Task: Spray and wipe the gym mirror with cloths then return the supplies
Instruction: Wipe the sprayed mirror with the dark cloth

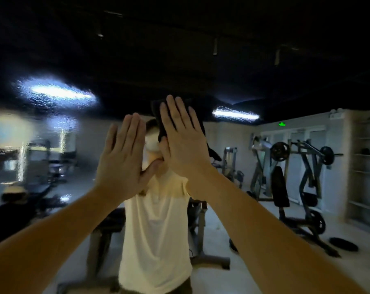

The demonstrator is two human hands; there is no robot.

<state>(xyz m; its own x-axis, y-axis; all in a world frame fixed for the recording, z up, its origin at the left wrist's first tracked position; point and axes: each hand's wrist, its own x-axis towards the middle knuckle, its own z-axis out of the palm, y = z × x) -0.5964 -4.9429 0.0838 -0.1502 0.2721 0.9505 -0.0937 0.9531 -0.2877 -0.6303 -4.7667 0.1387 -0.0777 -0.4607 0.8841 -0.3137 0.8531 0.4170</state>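
Pressing dark crumpled cloth [157, 115] flat against streaky wall-sized glass gym mirror [233, 132] at head height with straight-fingered right hand [183, 141], left hand [122, 158] spread flat just beside, nothing visibly held; likely best keeping pressure even and overlapping strokes leftward into the wet streaks [59, 96].

The pale grey gym floor [218, 281] carries a grey steel plate-loaded press machine [296, 166]. A flat black round weight plate [343, 244] lies just right of the machine's base. A dark padded workout frame [107, 221] stands well left of the machine.
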